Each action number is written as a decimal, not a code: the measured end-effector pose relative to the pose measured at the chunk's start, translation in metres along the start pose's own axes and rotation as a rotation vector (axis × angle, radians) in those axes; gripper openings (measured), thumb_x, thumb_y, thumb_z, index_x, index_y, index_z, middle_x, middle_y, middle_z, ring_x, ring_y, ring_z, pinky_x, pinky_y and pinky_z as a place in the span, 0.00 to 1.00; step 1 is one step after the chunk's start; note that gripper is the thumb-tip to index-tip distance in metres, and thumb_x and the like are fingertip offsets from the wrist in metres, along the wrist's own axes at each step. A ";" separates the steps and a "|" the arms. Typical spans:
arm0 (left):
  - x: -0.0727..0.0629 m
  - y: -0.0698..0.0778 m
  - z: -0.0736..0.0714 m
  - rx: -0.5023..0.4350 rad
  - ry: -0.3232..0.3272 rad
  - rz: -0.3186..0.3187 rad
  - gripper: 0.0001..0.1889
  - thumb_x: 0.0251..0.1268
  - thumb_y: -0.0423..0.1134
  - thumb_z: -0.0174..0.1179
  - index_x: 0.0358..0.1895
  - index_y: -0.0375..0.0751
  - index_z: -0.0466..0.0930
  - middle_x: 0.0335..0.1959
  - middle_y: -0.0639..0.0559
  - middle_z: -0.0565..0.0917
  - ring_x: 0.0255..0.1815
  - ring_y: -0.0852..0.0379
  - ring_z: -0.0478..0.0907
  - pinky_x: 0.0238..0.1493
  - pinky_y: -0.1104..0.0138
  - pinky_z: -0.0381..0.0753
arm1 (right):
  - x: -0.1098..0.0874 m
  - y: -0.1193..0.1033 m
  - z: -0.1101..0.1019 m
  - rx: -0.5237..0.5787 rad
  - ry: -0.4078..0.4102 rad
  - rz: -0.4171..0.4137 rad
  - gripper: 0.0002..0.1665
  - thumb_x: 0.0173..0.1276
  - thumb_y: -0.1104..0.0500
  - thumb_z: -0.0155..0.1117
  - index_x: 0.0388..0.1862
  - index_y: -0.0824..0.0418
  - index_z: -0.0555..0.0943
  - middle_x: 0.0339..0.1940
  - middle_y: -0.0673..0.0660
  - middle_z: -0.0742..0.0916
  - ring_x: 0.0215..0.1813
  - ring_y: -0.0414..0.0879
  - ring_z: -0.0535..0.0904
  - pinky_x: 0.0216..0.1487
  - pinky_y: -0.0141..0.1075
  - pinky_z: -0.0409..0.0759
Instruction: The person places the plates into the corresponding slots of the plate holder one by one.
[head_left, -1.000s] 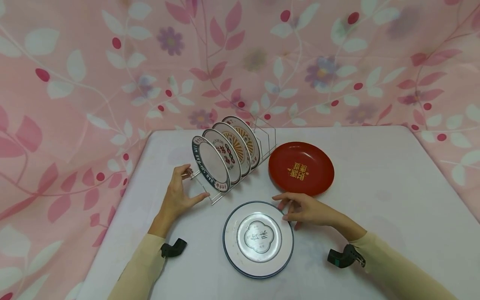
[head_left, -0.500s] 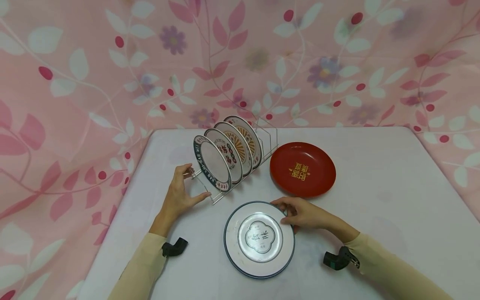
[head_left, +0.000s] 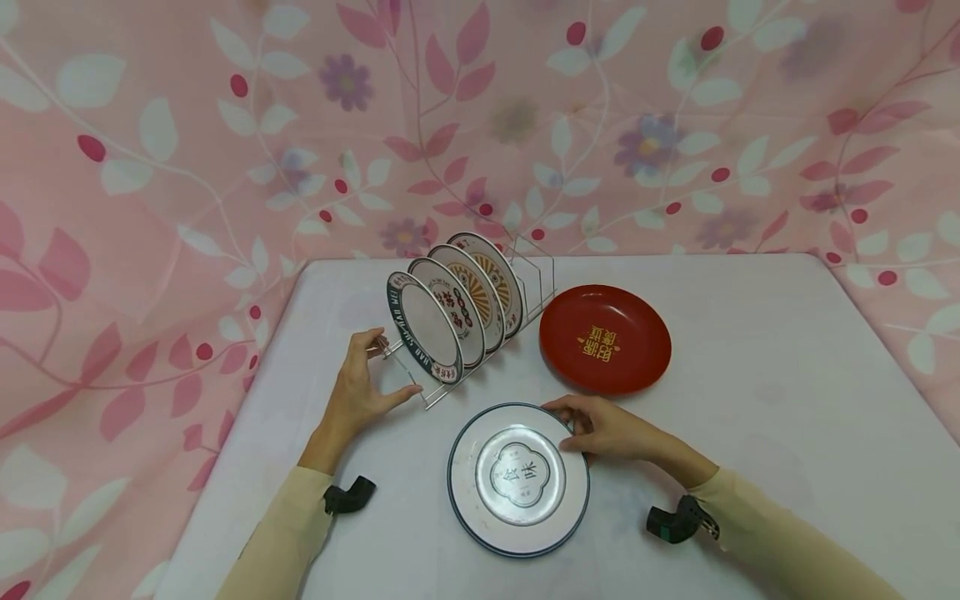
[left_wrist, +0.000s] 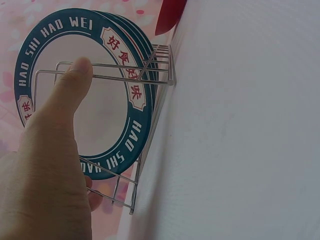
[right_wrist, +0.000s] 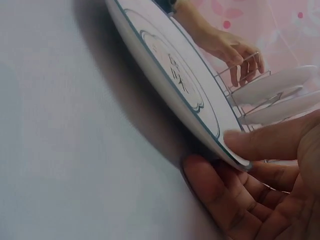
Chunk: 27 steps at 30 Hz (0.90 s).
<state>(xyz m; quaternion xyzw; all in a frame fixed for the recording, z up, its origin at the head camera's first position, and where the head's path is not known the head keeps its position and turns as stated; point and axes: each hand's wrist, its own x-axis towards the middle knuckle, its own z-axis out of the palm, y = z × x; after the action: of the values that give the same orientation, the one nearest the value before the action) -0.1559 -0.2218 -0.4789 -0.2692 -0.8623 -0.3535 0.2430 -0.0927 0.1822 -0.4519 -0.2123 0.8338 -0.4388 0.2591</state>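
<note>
A white plate with a blue rim [head_left: 519,533] lies on the table in front of the person. My right hand [head_left: 611,429] pinches its upper right edge; in the right wrist view the thumb is on top of the rim and the fingers [right_wrist: 210,185] curl beneath it. At the near end of a wire dish rack [head_left: 435,402], my left hand [head_left: 352,396] grips the frame, thumb on the front wire. Several patterned plates stand tilted in the rack, the nearest a plate with a dark green lettered rim [left_wrist: 136,140].
A red oval plate [head_left: 637,333] with gold characters lies right of the rack, beyond the white plate. The rack's far wire slots [head_left: 536,275] hold no plates. White cloth covers the table [head_left: 787,400], and a pink floral curtain [head_left: 600,100] hangs behind it.
My right hand has moved slightly left and closed onto the white plate's edge, its fingers now tucked under the rim. The left hand stays at the rack.
</note>
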 end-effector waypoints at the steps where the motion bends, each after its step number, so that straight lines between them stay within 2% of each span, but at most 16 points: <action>1: 0.000 0.000 0.000 -0.001 -0.002 -0.003 0.56 0.42 0.66 0.73 0.67 0.31 0.60 0.58 0.36 0.71 0.53 0.47 0.76 0.59 0.56 0.80 | 0.000 0.000 0.000 -0.010 0.004 0.000 0.33 0.62 0.58 0.72 0.66 0.57 0.74 0.42 0.52 0.80 0.37 0.45 0.74 0.29 0.29 0.80; 5: 0.001 0.001 -0.001 -0.009 -0.020 -0.024 0.56 0.38 0.60 0.78 0.67 0.31 0.59 0.57 0.33 0.70 0.54 0.47 0.75 0.60 0.58 0.79 | 0.000 0.000 0.002 -0.009 0.013 -0.010 0.31 0.63 0.59 0.70 0.66 0.57 0.75 0.43 0.51 0.81 0.40 0.46 0.73 0.32 0.28 0.77; 8: 0.001 0.002 -0.001 -0.008 -0.029 -0.033 0.57 0.33 0.52 0.82 0.67 0.31 0.59 0.58 0.33 0.70 0.55 0.47 0.75 0.61 0.59 0.78 | -0.001 0.000 0.001 0.042 0.008 -0.028 0.30 0.66 0.60 0.68 0.67 0.57 0.74 0.47 0.53 0.82 0.44 0.49 0.73 0.34 0.29 0.80; 10: 0.001 0.002 -0.001 -0.007 -0.027 -0.030 0.57 0.32 0.51 0.82 0.67 0.31 0.59 0.57 0.34 0.71 0.55 0.48 0.75 0.60 0.59 0.78 | -0.002 0.000 0.000 0.092 -0.003 -0.031 0.29 0.67 0.60 0.66 0.67 0.56 0.73 0.49 0.56 0.81 0.46 0.51 0.73 0.33 0.31 0.81; 14: 0.000 0.002 -0.001 -0.007 -0.018 -0.021 0.56 0.36 0.58 0.80 0.66 0.29 0.60 0.56 0.33 0.71 0.54 0.48 0.75 0.59 0.59 0.79 | -0.002 0.000 -0.001 0.174 -0.026 -0.019 0.30 0.69 0.61 0.64 0.69 0.56 0.72 0.49 0.60 0.79 0.45 0.52 0.73 0.30 0.33 0.82; 18: 0.000 0.002 -0.001 -0.012 -0.023 -0.027 0.56 0.41 0.64 0.74 0.66 0.29 0.60 0.56 0.33 0.71 0.55 0.48 0.75 0.60 0.61 0.78 | -0.002 0.000 -0.001 0.209 -0.034 -0.004 0.31 0.68 0.61 0.64 0.69 0.56 0.71 0.49 0.61 0.79 0.43 0.52 0.74 0.29 0.33 0.83; 23: 0.000 0.002 -0.001 -0.008 -0.023 -0.029 0.55 0.39 0.61 0.77 0.66 0.30 0.60 0.56 0.33 0.71 0.55 0.48 0.75 0.61 0.61 0.78 | -0.003 -0.001 -0.002 0.241 -0.040 0.009 0.33 0.66 0.62 0.66 0.70 0.57 0.70 0.51 0.61 0.79 0.48 0.53 0.72 0.35 0.32 0.83; 27: 0.001 0.001 -0.001 -0.009 -0.013 -0.014 0.56 0.39 0.62 0.76 0.66 0.31 0.60 0.56 0.33 0.71 0.54 0.48 0.74 0.60 0.60 0.78 | -0.003 -0.001 -0.002 0.251 -0.053 0.014 0.35 0.66 0.62 0.66 0.71 0.56 0.69 0.54 0.61 0.79 0.48 0.53 0.74 0.36 0.33 0.83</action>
<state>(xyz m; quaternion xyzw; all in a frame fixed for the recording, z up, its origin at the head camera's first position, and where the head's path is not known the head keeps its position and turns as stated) -0.1552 -0.2217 -0.4770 -0.2666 -0.8639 -0.3575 0.2339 -0.0913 0.1847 -0.4498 -0.1840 0.7665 -0.5322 0.3088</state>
